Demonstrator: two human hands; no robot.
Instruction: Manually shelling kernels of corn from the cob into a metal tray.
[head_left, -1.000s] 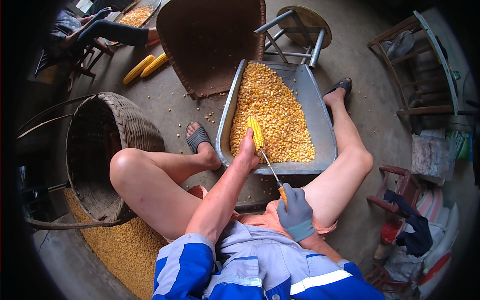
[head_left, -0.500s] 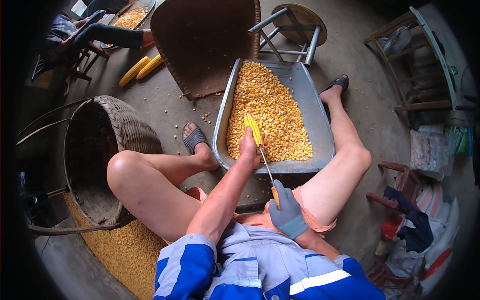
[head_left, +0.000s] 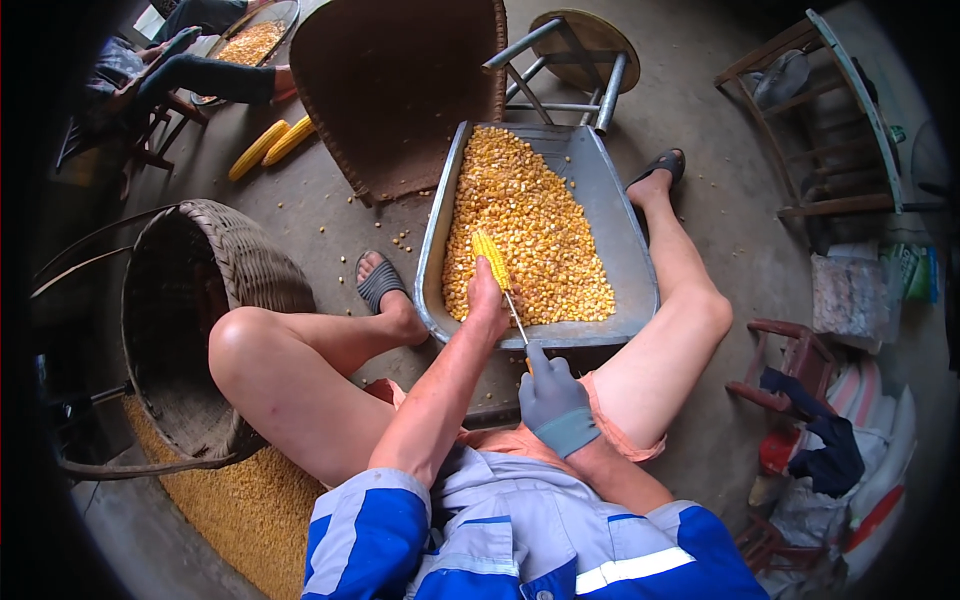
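My bare left hand (head_left: 487,297) grips a yellow corn cob (head_left: 487,250), its top pointing away from me over a grey metal tub (head_left: 640,305). In the tub lies a heap of loose corn kernels (head_left: 530,215). A grey glove covers my right hand (head_left: 553,390), closed around the handle of a thin metal-shafted tool (head_left: 517,318), apparently a screwdriver. Its shaft runs up to the lower end of the cob. Most of the orange-brown handle is hidden by the glove, and the tip cannot be seen clearly.
A wicker basket (head_left: 255,255) lies tipped at left, beside a kernel pile (head_left: 240,510). Beyond the tub are a large woven scoop (head_left: 400,90) and an overturned stool (head_left: 585,60). Two corn cobs (head_left: 270,146) lie near another person's leg (head_left: 215,78). Sacks (head_left: 880,440) stand at right.
The whole view has shifted slightly. My right hand has moved up toward the cob with the tool, and less of its handle shows. My left hand still holds the cob.
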